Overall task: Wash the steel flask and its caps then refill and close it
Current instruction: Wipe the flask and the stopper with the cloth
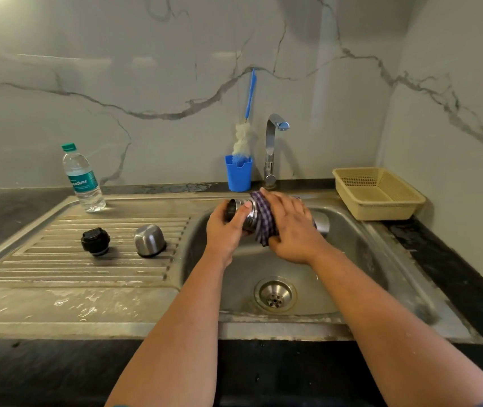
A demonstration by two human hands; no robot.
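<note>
marble wall, steel sink: flask held sideways over the basin.
your left hand grips its neck, your right hand wraps the checked cloth round the body; wet steel looks slippery, rigid, so keep that neck grip firm.

both hands curled in grips, forearms extended forward.

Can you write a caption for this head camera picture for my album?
Left hand holds the steel flask over the sink while right hand wipes it with a checked purple cloth.
</note>
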